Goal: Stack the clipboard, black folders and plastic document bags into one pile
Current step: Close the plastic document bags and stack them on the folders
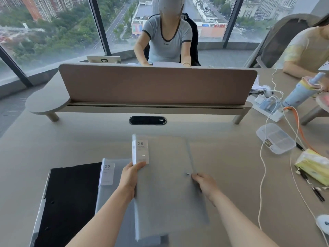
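A translucent grey document folder (pixel 165 184), labelled "20" at its top left corner, is held in both hands just above the desk (pixel 231 166), at about 6 o'clock in the view. The left hand (pixel 130 177) is clamped on the folder's left edge, thumb on top near the white label. The right hand (pixel 204 183) is closed on the right edge beside the small snap button, fingers pinched around the flap. Whether the folder is lifted clear of the desk or partly resting on it cannot be told for certain, though its near corner appears to overhang what lies below.

At about 8 o'clock, a second grey folder (pixel 114 186) with the same "20" label is seen lying flat, partly covered by the held one. Just beside it, further toward 8 o'clock, a black folder (pixel 71 202) is lying on the desk, its light spine along the left side. No clipboard can be made out with certainty.

The stacking is judged to be in progress and not far along: the items are side by side or only overlapping, and no single squared pile is yet formed. The held folder remains to be set down on one of the others, and the black folder and any remaining pieces remain to be gathered onto the same pile.
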A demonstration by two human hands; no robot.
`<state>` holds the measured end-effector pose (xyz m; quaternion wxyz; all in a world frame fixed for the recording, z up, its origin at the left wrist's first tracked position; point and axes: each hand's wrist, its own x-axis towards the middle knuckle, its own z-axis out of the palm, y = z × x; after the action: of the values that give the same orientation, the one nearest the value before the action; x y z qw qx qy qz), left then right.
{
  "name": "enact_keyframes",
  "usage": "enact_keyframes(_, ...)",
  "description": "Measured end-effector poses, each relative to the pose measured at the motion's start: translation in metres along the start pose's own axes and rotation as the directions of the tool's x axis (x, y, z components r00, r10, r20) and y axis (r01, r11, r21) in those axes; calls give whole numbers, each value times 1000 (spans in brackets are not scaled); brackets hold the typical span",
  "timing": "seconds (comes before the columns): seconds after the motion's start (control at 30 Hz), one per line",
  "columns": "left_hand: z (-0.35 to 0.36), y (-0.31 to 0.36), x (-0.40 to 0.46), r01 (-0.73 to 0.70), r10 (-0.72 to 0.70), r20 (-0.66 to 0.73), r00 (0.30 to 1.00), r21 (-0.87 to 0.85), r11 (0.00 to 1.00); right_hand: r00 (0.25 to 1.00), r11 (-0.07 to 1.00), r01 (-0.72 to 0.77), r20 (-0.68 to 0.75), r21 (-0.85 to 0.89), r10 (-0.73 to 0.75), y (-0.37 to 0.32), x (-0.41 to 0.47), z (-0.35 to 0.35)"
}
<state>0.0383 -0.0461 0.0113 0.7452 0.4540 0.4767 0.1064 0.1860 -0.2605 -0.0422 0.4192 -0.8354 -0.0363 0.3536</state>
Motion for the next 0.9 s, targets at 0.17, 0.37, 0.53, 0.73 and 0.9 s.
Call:
enact_keyframes(0.17,-11,-36,14,32,-15,-92,996,183,983,997,984,-16,74,-176,29,18,0,7)
enact_keyframes(0.37,-8,-56,16,-6,117,-190,975,502,865,997,943,-52,37,-329,68,26,-3,14)
enact_keyframes(0.53,-6,-68,17,-10,149,-166,975,634,773,996,894,-72,22,-442,91,29,-3,16)
enact_keyframes(0.73,-3,-80,11,-67,262,-57,963,894,442,997,825,-48,27,-564,76,28,-6,15)
enact_keyframes(0.9,23,-91,2,-407,178,401,898,913,-4,994,719,-62,19,-692,105,25,-3,14)
